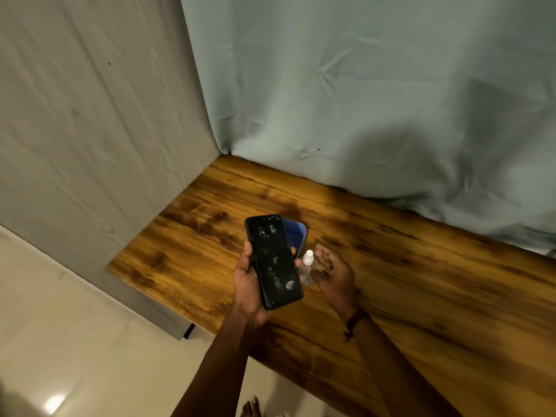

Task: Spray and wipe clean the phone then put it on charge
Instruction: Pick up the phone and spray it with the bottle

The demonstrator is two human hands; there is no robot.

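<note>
My left hand point(248, 284) holds a black phone point(273, 261) above the wooden table point(421, 281), screen up, with smears and droplets on the glass. A small clear spray bottle point(307, 267) with a white cap stands on the table just right of the phone. My right hand point(332, 273) is beside the bottle with fingers spread and blurred, close to it; I cannot tell whether it touches. A blue cloth point(296, 237) lies on the table behind the phone, partly hidden by it.
Pale blue fabric point(376, 100) hangs behind the table and grey fabric point(75, 130) covers the left side. The table's left edge drops to a light tiled floor point(75, 341). My bare toes point(251, 409) show at the bottom. No charger is in view.
</note>
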